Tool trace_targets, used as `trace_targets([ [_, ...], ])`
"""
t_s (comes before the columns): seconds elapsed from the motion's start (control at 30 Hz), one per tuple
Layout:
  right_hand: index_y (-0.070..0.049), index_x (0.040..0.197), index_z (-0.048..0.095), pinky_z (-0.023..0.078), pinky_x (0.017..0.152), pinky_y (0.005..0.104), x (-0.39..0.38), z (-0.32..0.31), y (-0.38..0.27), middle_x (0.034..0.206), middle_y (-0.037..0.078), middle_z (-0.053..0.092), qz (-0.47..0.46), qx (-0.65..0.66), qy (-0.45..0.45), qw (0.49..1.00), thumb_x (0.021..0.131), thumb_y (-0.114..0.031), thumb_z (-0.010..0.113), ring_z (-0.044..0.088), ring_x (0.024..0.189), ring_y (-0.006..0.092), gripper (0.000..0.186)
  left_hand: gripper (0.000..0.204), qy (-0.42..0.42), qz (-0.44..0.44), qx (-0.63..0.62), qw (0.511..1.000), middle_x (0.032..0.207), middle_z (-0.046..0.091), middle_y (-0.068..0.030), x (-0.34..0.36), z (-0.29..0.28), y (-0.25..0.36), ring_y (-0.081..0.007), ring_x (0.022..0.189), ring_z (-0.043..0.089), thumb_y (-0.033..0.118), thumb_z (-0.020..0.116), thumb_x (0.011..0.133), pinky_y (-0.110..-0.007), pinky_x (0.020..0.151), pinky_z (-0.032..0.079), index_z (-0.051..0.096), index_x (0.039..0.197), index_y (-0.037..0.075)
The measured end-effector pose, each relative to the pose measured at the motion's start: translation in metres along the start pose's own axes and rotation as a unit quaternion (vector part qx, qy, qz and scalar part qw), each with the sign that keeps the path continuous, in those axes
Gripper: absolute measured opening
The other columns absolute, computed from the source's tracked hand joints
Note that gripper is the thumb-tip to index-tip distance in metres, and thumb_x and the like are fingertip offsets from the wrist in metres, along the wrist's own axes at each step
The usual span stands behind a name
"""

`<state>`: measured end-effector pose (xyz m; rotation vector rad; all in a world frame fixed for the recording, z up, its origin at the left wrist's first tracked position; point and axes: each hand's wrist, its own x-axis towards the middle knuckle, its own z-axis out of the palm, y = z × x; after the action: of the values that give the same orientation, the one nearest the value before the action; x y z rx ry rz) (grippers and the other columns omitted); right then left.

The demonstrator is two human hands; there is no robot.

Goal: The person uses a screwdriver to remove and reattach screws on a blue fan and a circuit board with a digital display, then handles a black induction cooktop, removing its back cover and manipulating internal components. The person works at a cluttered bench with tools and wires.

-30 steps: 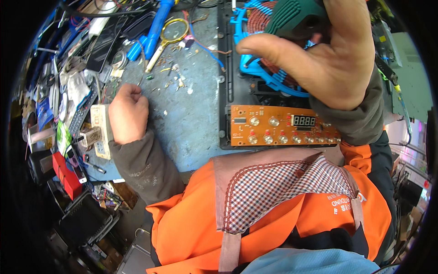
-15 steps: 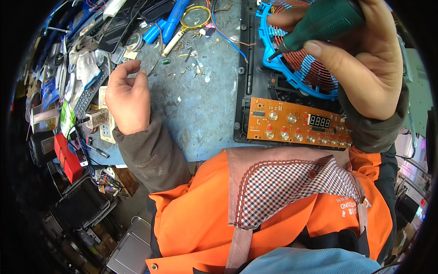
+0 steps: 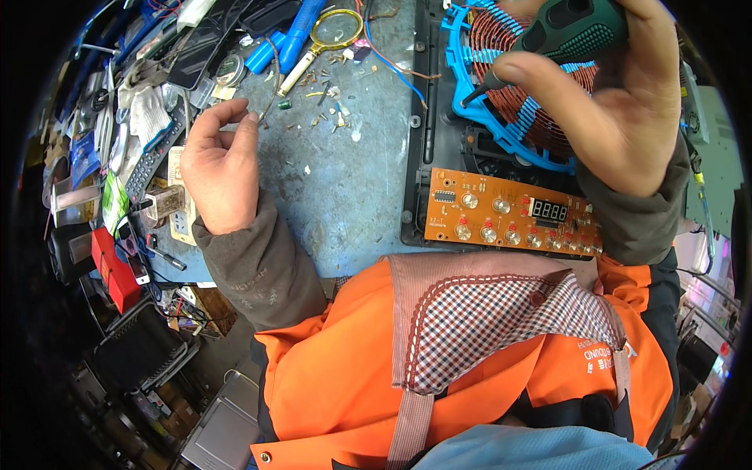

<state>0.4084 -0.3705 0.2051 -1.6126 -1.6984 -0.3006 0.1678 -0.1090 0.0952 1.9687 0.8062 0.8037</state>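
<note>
My right hand (image 3: 619,125) is wrapped round a dark green screwdriver (image 3: 576,31). Its tip rests at the rim of a blue plastic coil frame (image 3: 464,78), which carries windings of reddish-brown copper wire (image 3: 540,121). The frame sits in a black housing (image 3: 419,149), partly hidden by my hand. Below the coil lies an orange-brown circuit board (image 3: 486,211) with round buttons and a digit display. To the left, over the bench, my left hand (image 3: 223,168) has its fingers curled and thumb close to the forefinger. Whatever may be between those fingertips is too small to make out.
Small screws and bits (image 3: 321,98) lie scattered on the blue-grey bench (image 3: 329,188), below a magnifying glass (image 3: 335,31). Blue and red wires (image 3: 395,66) run towards the housing. Tools, a glove (image 3: 149,117) and a remote control (image 3: 157,160) crowd the left side, near a power strip (image 3: 182,223).
My right hand and the screwdriver handle have shifted slightly, while the tip stays near the same place on the blue rim. My left hand has barely moved.
</note>
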Motion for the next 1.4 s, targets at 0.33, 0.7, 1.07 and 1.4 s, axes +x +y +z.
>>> trace_targets([
  [0.33, 0.001, 0.153, 0.038, 0.06, 0.086, 0.0316, -0.001, 0.011, 0.01, 0.133, 0.019, 0.06, -0.06, 0.085, -0.034, 0.994, 0.083, 0.004, 0.081, 0.07, 0.098, 0.018, 0.082, 0.02, -0.082, -0.047, 0.003, 0.996, 0.089, 0.068, 0.0002, 0.001, -0.008, -0.009, -0.0035, 0.069, 0.053, 0.002, 0.075, 0.09, -0.021, 0.062, 0.045, 0.074, 0.109, -0.003],
  [0.7, -0.003, 0.157, 0.03, 0.061, 0.087, 0.0359, -0.008, 0.009, 0.01, 0.122, 0.017, 0.064, -0.057, 0.095, -0.038, 0.993, 0.085, 0.007, 0.078, 0.072, 0.1, 0.0226, 0.087, 0.016, -0.308, -0.037, 0.184, 0.933, 0.084, 0.065, -0.01, -0.009, -0.012, -0.002, -0.018, 0.073, 0.063, 0.001, 0.077, 0.079, -0.032, 0.067, 0.051, 0.072, 0.094, -0.002],
  [1.07, -0.008, 0.161, 0.022, 0.062, 0.088, 0.0402, -0.027, -0.071, 0.039, 0.111, 0.016, 0.068, 0.042, 0.304, 0.157, 0.939, 0.087, 0.01, 0.076, 0.073, 0.102, 0.0272, 0.093, 0.008, -0.209, -0.017, -0.031, 0.977, 0.077, 0.062, 0.0014, -0.005, -0.002, -0.01, -0.0039, 0.067, 0.055, -0.003, 0.072, 0.091, -0.021, 0.062, 0.045, 0.065, 0.093, 0.0],
  [1.4, -0.001, 0.151, 0.038, 0.056, 0.08, 0.0309, -0.037, -0.118, 0.065, 0.102, 0.004, 0.06, 0.017, 0.154, 0.28, 0.947, 0.08, 0.006, 0.081, 0.063, 0.093, 0.0143, 0.082, 0.012, -0.266, 0.136, -0.102, 0.949, 0.101, 0.067, -0.0088, 0.016, 0.063, 0.112, -0.0144, 0.082, 0.068, -0.007, 0.063, 0.1, -0.028, 0.074, 0.057, 0.068, 0.111, -0.006],
])
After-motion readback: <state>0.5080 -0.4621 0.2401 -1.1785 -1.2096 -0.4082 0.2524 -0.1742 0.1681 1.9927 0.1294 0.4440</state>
